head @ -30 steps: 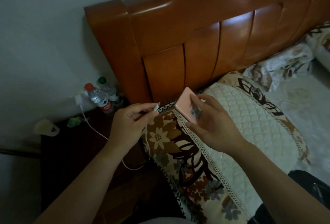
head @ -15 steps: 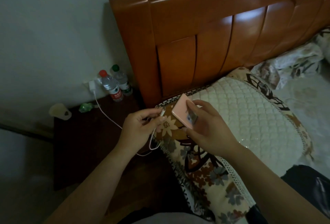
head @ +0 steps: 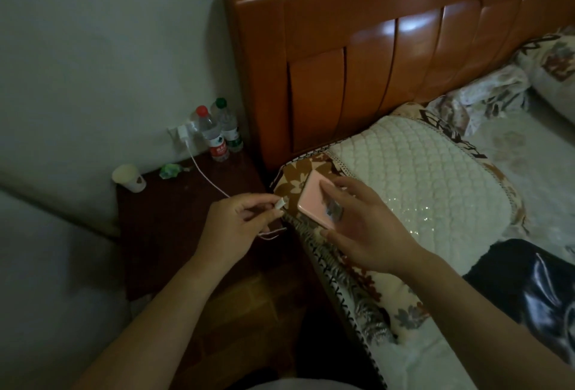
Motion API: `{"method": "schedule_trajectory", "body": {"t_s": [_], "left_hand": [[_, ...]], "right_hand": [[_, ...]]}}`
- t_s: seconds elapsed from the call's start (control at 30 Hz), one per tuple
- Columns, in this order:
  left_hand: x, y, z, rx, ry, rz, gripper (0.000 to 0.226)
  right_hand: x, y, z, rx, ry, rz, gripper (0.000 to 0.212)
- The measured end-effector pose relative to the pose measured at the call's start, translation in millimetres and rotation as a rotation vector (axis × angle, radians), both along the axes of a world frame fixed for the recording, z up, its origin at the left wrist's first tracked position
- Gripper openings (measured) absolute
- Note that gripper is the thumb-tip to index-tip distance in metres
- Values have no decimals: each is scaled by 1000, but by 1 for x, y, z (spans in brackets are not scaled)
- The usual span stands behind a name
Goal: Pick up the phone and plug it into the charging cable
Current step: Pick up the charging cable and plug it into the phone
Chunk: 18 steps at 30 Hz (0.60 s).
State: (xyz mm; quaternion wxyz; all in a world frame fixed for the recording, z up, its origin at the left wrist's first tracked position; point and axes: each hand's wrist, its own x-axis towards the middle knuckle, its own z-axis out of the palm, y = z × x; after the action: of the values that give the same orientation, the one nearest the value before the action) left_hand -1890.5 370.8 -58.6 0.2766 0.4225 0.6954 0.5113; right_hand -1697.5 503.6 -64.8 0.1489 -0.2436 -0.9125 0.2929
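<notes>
At frame centre we log our right hand [head: 370, 227] clamped on the pink phone [head: 314, 198], and our left hand [head: 230, 227] pinching the charging cable [head: 203, 173] plug just beside its lower edge, not yet inserted. Further, upper left: nightstand [head: 161, 227], paper cup [head: 129, 178], two bottles [head: 214, 137], wall charger [head: 183, 133].

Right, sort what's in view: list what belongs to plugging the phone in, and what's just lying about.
Belongs to the job:
- pink rectangular phone, in the right hand
- thin white charging cable, plug end pinched in the left hand
- white wall charger

Just lying about:
- two clear plastic water bottles
- white paper cup
- crumpled green wrapper
- quilted cream pillow
</notes>
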Motion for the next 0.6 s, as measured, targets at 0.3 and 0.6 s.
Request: {"method": "schedule_trajectory", "body": {"t_s": [0.3,0.6], "left_hand": [[20,-35,-11,-21,87,-92,27],[14,-20,-15,-77,359,-225,22]], "right_hand": [[23,-46,-14,84,-74,75,76],[34,-47,-18,98,-74,71,75]]}}
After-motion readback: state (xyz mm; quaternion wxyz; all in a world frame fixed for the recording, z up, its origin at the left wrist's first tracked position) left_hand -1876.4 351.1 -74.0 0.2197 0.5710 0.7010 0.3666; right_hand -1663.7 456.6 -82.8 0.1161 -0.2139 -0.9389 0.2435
